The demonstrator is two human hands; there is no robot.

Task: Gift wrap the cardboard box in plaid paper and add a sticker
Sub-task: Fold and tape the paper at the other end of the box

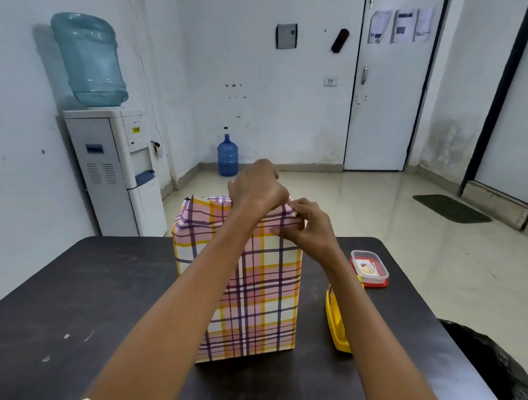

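Brightness: you have even, fairly bright indoor light, cool and bluish on the white wall (pixel 234 45).
Shadows: soft; the water bottle (pixel 89 59) throws a faint one leftward on that wall.
Glare: pale sheen along the right edge of the table (pixel 69 281) and on the floor (pixel 363 205).
Blur: your left hand (pixel 257 184) is slightly smeared; papers (pixel 400 25) on the door (pixel 383 114) are unreadable.
Edges: door and walls bow outward.

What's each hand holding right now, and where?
Right hand pinches the plaid paper at its top right corner. Left hand curls over the top edge; its hold is hidden.
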